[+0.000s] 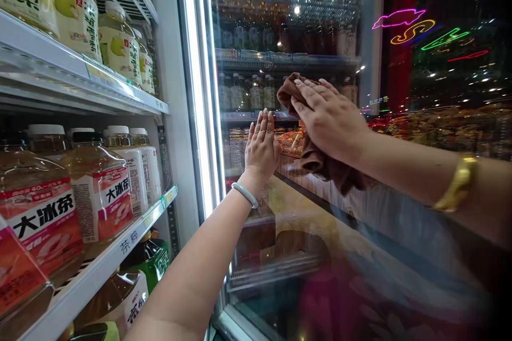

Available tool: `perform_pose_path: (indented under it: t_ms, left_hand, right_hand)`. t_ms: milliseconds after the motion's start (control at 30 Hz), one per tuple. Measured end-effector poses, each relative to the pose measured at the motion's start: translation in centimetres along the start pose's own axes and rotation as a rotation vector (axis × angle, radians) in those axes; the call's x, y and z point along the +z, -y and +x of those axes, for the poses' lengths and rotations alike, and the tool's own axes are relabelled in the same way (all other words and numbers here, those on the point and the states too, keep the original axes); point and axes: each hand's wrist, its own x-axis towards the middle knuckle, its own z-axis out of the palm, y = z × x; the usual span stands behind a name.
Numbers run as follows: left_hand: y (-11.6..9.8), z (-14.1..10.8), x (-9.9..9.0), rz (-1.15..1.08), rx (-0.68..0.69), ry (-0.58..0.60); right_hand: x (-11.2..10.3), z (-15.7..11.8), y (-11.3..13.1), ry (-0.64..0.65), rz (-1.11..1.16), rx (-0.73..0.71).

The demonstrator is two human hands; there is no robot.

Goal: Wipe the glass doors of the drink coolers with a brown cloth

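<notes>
My left hand [262, 144] lies flat against the glass door [256, 245], palm on the pane, fingers stretched upward and holding nothing. A pale bangle [245, 195] circles that wrist. To the right and a little higher, my right hand [334, 122] presses a bunched brown cloth [314, 160] to the same glass. Part of the cloth sticks out past the fingertips, and the rest hangs below the palm. On the right forearm sits a gold bracelet [456, 184]. The palm side of both hands is hidden.
Close on the left are fridge shelves [136, 234] with pear drink bottles [120, 45] above and large tea bottles [106, 186] below. A bright light strip [198, 90] runs up the door frame. Bottles, neon signs [412, 29] and lights show in or through the glass.
</notes>
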Motion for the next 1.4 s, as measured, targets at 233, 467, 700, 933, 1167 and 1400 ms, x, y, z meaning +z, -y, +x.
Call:
perform_pose_path:
  t_ms: [233,467,700,933,1167,1400]
  left_hand:
    - [1.6,-1.7,-0.6,0.079,0.02,0.001]
    - [2.7,-2.8,-0.1,0.08,-0.038,0.0]
    - [4.5,-5.0,-0.7,0.092,-0.029,0.032]
    - [6.2,-6.7,-1.0,0.116,-0.114,0.076]
    - [7.8,-8.8,-1.7,0.117,-0.112,0.094]
    - [7.8,-10.2,-1.5,0.136,-0.188,0.112]
  right_hand:
    - [2.3,-2.8,3.4,0.08,0.013,-0.344]
    - [3.3,0.6,3.0,0.004,0.042,-0.073]
    - [4.6,-1.5,5.0,0.105,0.039,-0.367]
    - [7.0,4.2,6.6,0.021,0.037,-0.052]
    - [8.5,1.0,8.4,0.104,0.105,-0.364]
    - [10.6,2.8,11.9,0.104,0.158,-0.145]
